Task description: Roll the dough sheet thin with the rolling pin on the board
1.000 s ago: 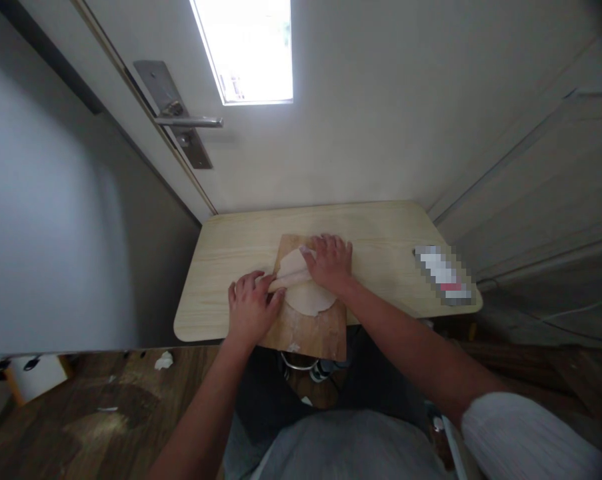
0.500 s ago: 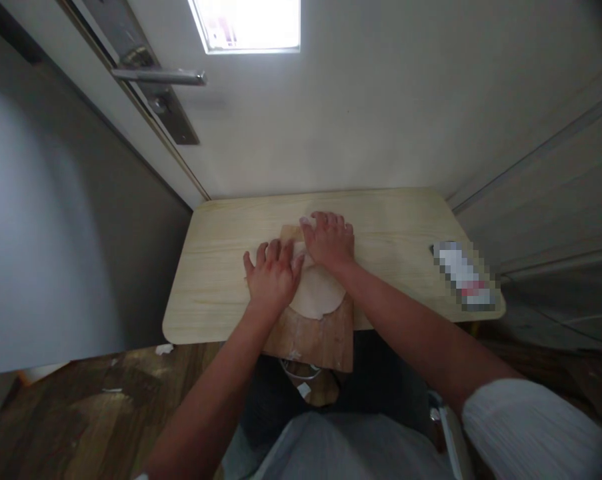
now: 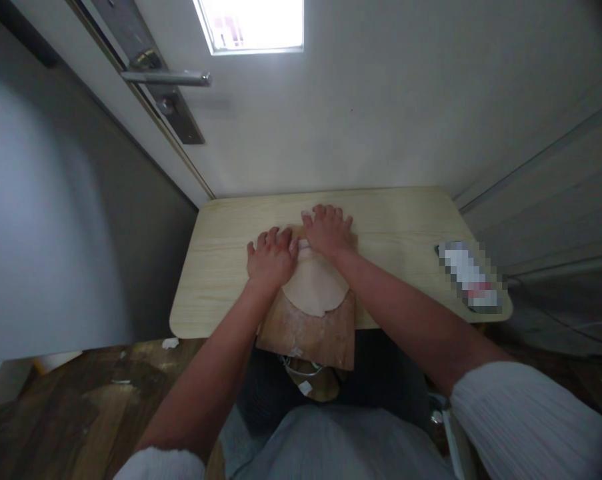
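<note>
A thin, pale round sheet of dough [image 3: 315, 287] lies on a wooden board [image 3: 311, 340] lightly dusted with flour. Both my hands are palm down over the far part of the sheet. My left hand [image 3: 272, 259] has its fingers stretched forward and slightly spread. Beside it and a little farther away, my right hand [image 3: 329, 230] also has its fingers extended. In the gap between them shows a short pale roll-like piece [image 3: 305, 245]. Its ends are hidden under my palms, so I cannot tell whether it is rolled dough or a pin.
The board overhangs the near edge of a light wooden table [image 3: 205, 273]. A phone-like object [image 3: 468, 277], its face pixelated, lies at the table's right. A white door [image 3: 371, 120] with a metal handle [image 3: 171, 79] stands directly behind. Below the board, a wire-handled container [image 3: 313, 383] is partly visible.
Both hands have moved slightly away from me across the dough, uncovering more of the sheet. The whole view has shifted a little.
</note>
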A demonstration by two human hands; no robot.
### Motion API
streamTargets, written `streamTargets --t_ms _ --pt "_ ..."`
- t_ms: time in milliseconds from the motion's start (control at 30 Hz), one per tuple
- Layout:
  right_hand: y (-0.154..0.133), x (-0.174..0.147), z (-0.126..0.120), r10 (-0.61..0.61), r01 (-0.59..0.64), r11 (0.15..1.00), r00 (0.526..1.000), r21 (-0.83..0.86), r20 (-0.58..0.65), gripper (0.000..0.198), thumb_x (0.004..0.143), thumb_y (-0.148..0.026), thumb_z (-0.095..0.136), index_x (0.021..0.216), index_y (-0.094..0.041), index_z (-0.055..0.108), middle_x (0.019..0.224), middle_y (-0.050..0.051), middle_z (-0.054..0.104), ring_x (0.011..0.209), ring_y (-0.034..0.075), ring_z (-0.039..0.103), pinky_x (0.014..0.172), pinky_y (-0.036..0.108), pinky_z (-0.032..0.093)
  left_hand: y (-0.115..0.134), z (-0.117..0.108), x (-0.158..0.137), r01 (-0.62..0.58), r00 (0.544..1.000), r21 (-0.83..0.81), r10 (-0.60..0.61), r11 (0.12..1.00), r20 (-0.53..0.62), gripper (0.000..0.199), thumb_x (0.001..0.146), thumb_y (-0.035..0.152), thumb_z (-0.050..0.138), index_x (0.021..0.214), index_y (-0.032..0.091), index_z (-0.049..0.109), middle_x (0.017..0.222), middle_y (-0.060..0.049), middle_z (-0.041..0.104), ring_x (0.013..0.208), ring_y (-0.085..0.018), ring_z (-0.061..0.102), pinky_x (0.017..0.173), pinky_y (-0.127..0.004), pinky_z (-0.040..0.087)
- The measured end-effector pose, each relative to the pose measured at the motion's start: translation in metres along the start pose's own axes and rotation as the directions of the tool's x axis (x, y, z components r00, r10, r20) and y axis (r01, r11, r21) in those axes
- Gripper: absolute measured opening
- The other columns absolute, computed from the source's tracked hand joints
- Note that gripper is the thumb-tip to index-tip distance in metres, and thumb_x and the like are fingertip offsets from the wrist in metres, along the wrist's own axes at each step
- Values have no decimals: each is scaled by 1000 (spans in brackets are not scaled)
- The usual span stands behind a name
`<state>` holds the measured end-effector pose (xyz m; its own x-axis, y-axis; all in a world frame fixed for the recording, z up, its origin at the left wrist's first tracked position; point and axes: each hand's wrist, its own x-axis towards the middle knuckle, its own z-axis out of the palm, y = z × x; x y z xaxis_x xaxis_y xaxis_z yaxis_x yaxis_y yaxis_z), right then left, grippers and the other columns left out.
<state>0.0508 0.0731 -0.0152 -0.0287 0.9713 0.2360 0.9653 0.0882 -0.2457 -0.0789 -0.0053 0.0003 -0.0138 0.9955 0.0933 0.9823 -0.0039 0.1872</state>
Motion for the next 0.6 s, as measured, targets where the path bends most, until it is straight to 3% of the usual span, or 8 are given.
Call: streamTargets --t_ms 200,367,600 --pt "11 -36 -12 15 -16 999 1000 37 27 50 100 -47 34 133 -17 56 132 20 59 120 35 49 101 59 31 12 -1 -40 -40 998 -10 40 999 -52 51 101 50 30 143 26 48 151 -11 48 135 -34 43 107 -56 35" --pt "25 -79 -26 -61 61 998 998 12 33 53 100 -42 36 146 -19 46 150 16 47 139 36 33 112 64 15 18 -5 -80 -98 993 -3 97 995 -74 51 100 48 37 144 23 46 151 -11 48 138 -30 41 110 -51 32" --pt "45 -120 -41 -124 116 989 990 96 72 52 100 -38 36 147 -17 45 153 13 45 144 35 31 115 65 14 8 -21 -110 -99 994 24 100 995 -54 29 94 43 52 115 26 63 117 -10 65 111 -31 56 95 -46 39"
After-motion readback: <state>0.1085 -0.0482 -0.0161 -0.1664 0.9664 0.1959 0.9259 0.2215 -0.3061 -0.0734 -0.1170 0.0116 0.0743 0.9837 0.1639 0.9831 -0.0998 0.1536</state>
